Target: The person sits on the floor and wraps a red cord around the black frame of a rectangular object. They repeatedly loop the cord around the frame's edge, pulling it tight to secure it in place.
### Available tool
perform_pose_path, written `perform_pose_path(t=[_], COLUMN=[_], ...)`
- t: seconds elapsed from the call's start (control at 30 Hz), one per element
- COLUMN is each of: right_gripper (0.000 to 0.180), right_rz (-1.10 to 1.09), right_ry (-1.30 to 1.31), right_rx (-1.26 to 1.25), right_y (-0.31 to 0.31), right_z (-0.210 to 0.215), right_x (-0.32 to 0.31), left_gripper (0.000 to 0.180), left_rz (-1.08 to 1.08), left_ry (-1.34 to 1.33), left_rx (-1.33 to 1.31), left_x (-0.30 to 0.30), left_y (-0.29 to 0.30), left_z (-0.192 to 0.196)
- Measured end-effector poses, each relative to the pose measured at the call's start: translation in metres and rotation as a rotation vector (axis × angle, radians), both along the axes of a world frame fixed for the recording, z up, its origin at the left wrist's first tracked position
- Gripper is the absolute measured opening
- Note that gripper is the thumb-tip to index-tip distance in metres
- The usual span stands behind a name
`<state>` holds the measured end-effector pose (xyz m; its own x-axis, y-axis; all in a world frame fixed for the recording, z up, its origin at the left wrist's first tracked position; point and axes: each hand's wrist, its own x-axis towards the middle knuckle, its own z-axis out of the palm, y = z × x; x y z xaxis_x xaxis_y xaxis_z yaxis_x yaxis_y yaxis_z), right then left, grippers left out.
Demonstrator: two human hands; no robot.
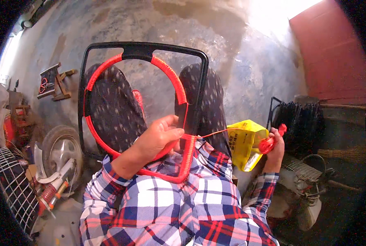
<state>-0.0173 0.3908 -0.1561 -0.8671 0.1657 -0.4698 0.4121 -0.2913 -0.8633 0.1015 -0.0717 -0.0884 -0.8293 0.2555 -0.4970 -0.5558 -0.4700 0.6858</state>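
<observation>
Presently, my two hands are holding two things: my left hand is gripping one red-wrapped ring at its near right part, fingers curled together, and my right hand is clasping one bundle of red cord. One strand is running leftward from that grip to one black rectangular frame. One yellow bag is sitting just left of my right grip. Around and beyond my left grip, the frame is spanning my thighs, its long axis pointing away from my torso, its one black bridge facing outward.
</observation>
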Motion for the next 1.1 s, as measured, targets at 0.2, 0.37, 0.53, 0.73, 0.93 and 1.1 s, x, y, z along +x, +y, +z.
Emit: perform_pose_path(t=[0.2, 0.37, 0.53, 0.73, 0.93, 1.1], right_gripper=[0.033, 0.036, 0.033, 0.047, 0.042, 0.047], right_rz=[-0.055, 0.566, 1.072, 0.543, 0.944, 0.911], right_ry=[0.214, 0.682, 1.414, 1.292, 1.057, 1.081], right_rx=[0.282, 0.788, 1.072, 1.088, 1.004, 1.034], right_y=[-0.027, -0.198, -0.277, -0.263, -0.233, -0.253], right_z=[0.005, 0.1, 0.118, 0.088, 0.068, 0.054], right_x=[-0.014, 0.001, 0.013, 0.001, 0.027, 0.038], left_gripper=[0.03, 0.043, 0.046, 0.036, 0.042, 0.041], left_rz=[-0.023, 0.259, 0.466, 0.343, 0.227, 0.214], left_ry=[-0.046, 0.089, 0.593, 0.194, -0.008, -0.06], left_rx=[0.037, 0.021, -0.348, -0.192, 0.059, 0.242], left_x=[-0.006, -0.002, -0.005, -0.002, -0.007, -0.01], left_y=[0.002, 0.006, 0.022, 0.012, 0.011, 0.014], left_z=[0.0, -0.007, 0.002, -0.018, -0.004, -0.009])
